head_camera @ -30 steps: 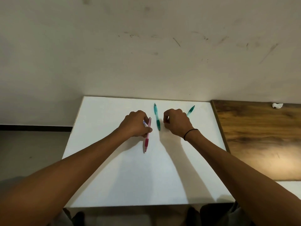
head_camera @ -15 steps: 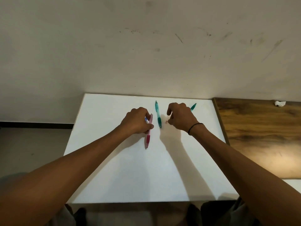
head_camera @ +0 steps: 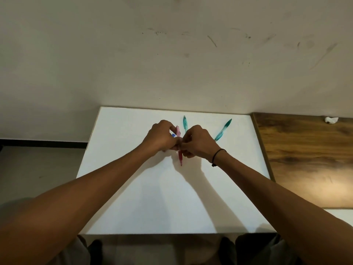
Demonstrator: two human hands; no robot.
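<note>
A pink pen (head_camera: 179, 150) stands out between my two hands over the white table (head_camera: 133, 197), its tip pointing toward me. My left hand (head_camera: 161, 137) grips the pen from the left, fingers curled round it. My right hand (head_camera: 197, 143), with a black band at the wrist, pinches the same pen from the right. A small blue piece (head_camera: 173, 135) shows by my left fingers. One teal pen (head_camera: 185, 123) lies just behind my hands, partly hidden. A second teal pen (head_camera: 223, 129) lies slanted to the right.
A wooden table (head_camera: 309, 159) adjoins the white one on the right, with a small crumpled white object (head_camera: 331, 119) at its back edge. A scuffed wall rises right behind both tables. Grey floor lies to the left. My knees show under the near edge.
My right hand moved left from beside the teal pen and took hold of the pink pen that my left hand holds. The second teal pen is now uncovered.
</note>
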